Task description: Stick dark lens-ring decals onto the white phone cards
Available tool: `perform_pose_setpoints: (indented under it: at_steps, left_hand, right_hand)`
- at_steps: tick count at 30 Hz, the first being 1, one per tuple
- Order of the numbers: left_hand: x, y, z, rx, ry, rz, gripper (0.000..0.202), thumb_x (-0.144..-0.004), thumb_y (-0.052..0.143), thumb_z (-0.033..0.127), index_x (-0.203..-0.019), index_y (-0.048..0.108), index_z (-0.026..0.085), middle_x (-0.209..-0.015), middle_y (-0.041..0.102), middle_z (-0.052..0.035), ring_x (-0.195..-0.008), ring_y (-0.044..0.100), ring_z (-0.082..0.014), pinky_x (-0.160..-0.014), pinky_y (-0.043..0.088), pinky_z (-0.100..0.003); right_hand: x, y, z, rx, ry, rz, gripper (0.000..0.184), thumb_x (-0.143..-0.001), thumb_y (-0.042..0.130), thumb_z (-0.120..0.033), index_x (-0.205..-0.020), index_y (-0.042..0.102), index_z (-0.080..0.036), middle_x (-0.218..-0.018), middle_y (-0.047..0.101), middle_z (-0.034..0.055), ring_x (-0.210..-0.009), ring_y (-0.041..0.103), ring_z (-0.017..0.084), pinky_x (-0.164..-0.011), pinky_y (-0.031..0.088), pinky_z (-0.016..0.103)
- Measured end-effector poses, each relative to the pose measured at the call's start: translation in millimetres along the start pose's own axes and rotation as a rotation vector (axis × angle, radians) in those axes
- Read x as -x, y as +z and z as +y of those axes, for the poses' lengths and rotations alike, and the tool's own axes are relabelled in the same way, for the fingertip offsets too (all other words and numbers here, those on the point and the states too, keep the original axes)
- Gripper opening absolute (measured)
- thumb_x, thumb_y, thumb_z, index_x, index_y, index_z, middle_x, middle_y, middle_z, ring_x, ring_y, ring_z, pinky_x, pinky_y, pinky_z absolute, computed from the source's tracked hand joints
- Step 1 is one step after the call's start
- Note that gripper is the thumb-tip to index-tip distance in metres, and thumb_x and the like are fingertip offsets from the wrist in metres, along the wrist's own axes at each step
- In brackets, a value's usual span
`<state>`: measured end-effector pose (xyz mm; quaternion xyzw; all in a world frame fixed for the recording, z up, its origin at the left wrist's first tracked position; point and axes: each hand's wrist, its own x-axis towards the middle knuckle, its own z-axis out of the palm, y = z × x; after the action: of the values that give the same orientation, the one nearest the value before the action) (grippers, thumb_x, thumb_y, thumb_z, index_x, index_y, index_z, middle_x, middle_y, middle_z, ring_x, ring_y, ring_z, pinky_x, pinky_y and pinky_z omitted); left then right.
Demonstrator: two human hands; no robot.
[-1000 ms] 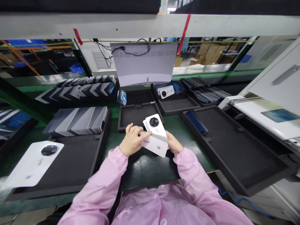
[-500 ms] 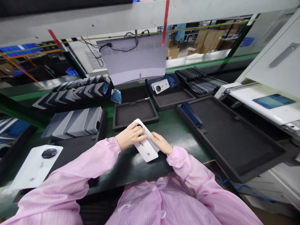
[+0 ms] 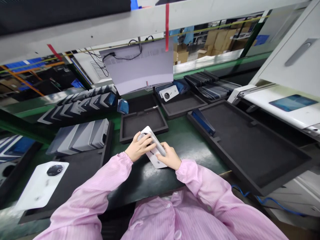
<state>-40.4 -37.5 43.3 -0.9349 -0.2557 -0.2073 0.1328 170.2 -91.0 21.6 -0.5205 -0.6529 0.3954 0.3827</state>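
Observation:
A white phone back cover [image 3: 153,159], printed with small dark marks, is tilted over the bench between my hands. My left hand [image 3: 139,146] has its fingers laid across its upper part, over the dark round camera area. My right hand [image 3: 170,157] grips the lower right side, thumb on top and fingers behind. A pale grey slim edge [image 3: 160,148] shows between the two hands; whether it is a separate piece I cannot tell. Below left, another white cover [image 3: 41,186] with a dark camera oval lies on a black tray [image 3: 86,163].
Grey and blue phone-shaped pieces [image 3: 80,136] stand in a row at left, with more rows [image 3: 77,108] behind. Black foam trays [image 3: 144,122] sit ahead, and a large one [image 3: 250,146] lies right. A white machine [image 3: 287,100] borders the right side; a monitor back [image 3: 140,66] stands ahead.
My right thumb has moved down and left onto the cover's face, and the right hand grips it more closely. The left hand has shifted slightly left. The whole view has turned a little.

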Motion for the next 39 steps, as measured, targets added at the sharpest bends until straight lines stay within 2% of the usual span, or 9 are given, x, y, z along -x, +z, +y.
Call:
perform_pose_setpoints:
  at_steps: [6, 9, 13, 16, 23, 28, 32, 35, 39]
  left_hand:
    - [12.4, 13.2, -11.1, 0.027, -0.071, 0.056, 0.048, -0.083, 0.053, 0.003, -0.113, 0.064, 0.04, -0.107, 0.069, -0.0007, -0.122, 0.057, -0.0207, -0.115, 0.023, -0.052]
    - [17.8, 16.1, -14.8, 0.048, -0.068, 0.126, 0.046, -0.082, 0.055, 0.004, -0.108, 0.066, 0.041, -0.102, 0.069, 0.0002, -0.117, 0.06, -0.0193, -0.113, 0.025, -0.047]
    - [25.3, 21.9, -15.3, 0.047, -0.084, 0.158, 0.042, -0.082, 0.056, 0.007, -0.105, 0.066, 0.04, -0.102, 0.067, -0.0007, -0.113, 0.06, -0.0203, -0.109, 0.028, -0.047]
    - [30.5, 27.3, -13.3, 0.05, -0.12, 0.154, 0.034, -0.082, 0.058, 0.011, -0.102, 0.066, 0.038, -0.102, 0.066, -0.0022, -0.112, 0.059, -0.0217, -0.107, 0.03, -0.048]
    - [47.0, 28.6, -5.2, 0.034, -0.184, 0.177, 0.028, -0.075, 0.066, 0.016, -0.098, 0.063, 0.033, -0.1, 0.059, -0.0043, -0.106, 0.057, -0.0237, -0.101, 0.04, -0.051]
    - [59.8, 17.7, 6.1, -0.034, -0.278, 0.324, 0.041, -0.07, 0.071, 0.015, -0.104, 0.054, 0.03, -0.107, 0.049, -0.0068, -0.112, 0.05, -0.0293, -0.098, 0.04, -0.059]
    - [60.4, 14.5, 22.0, -0.094, -0.371, 0.436, 0.052, -0.068, 0.074, 0.015, -0.111, 0.049, 0.029, -0.11, 0.043, -0.0082, -0.113, 0.047, -0.0306, -0.094, 0.044, -0.057]
    - [59.4, 14.5, 30.6, -0.061, -0.395, 0.461, 0.054, -0.066, 0.076, 0.014, -0.11, 0.048, 0.03, -0.111, 0.041, -0.0079, -0.112, 0.046, -0.03, -0.092, 0.046, -0.052]
    - [60.2, 14.8, 35.4, 0.034, -0.39, 0.525, 0.055, -0.064, 0.079, 0.013, -0.107, 0.05, 0.03, -0.112, 0.042, -0.0073, -0.114, 0.046, -0.0291, -0.093, 0.045, -0.05]
  right_hand:
    - [-5.0, 0.2, 9.9, -0.174, -0.059, -0.033, 0.036, -0.076, 0.068, -0.046, -0.099, 0.055, -0.021, -0.086, 0.067, 0.0006, -0.076, 0.063, 0.018, -0.07, 0.047, 0.029]
    - [-8.4, 1.0, 12.3, -0.251, -0.044, -0.065, 0.031, -0.085, 0.058, -0.046, -0.1, 0.059, -0.019, -0.09, 0.069, 0.0019, -0.081, 0.064, 0.018, -0.074, 0.048, 0.029]
    - [-9.2, 2.2, 11.7, -0.243, -0.011, -0.101, 0.031, -0.088, 0.054, -0.045, -0.102, 0.062, -0.019, -0.094, 0.069, 0.0026, -0.086, 0.065, 0.019, -0.078, 0.048, 0.03]
    - [-10.9, 1.5, 13.3, -0.222, -0.014, -0.107, 0.033, -0.09, 0.049, -0.047, -0.101, 0.062, -0.019, -0.091, 0.068, 0.0018, -0.083, 0.064, 0.018, -0.075, 0.048, 0.028]
    - [-19.5, -5.2, 28.0, -0.136, 0.008, -0.108, 0.033, -0.09, 0.044, -0.044, -0.083, 0.061, -0.017, -0.075, 0.063, 0.0004, -0.068, 0.057, 0.015, -0.062, 0.044, 0.025]
    - [0.5, -15.8, 41.8, 0.006, 0.062, 0.003, 0.031, -0.092, 0.038, -0.038, -0.082, 0.06, -0.018, -0.076, 0.064, 0.0041, -0.071, 0.06, 0.019, -0.066, 0.045, 0.03]
    - [22.9, -19.0, 46.4, 0.174, 0.117, 0.128, 0.027, -0.091, 0.039, -0.031, -0.102, 0.059, -0.018, -0.088, 0.064, 0.0096, -0.085, 0.061, 0.026, -0.077, 0.046, 0.038]
    - [31.4, -17.8, 40.6, 0.285, 0.123, 0.156, 0.031, -0.088, 0.045, -0.026, -0.113, 0.057, -0.015, -0.103, 0.062, 0.0152, -0.099, 0.057, 0.031, -0.09, 0.043, 0.045]
    - [37.9, -21.1, 20.4, 0.498, 0.05, 0.214, 0.037, -0.084, 0.055, -0.026, -0.117, 0.059, -0.01, -0.124, 0.053, 0.0227, -0.117, 0.047, 0.038, -0.102, 0.037, 0.055]
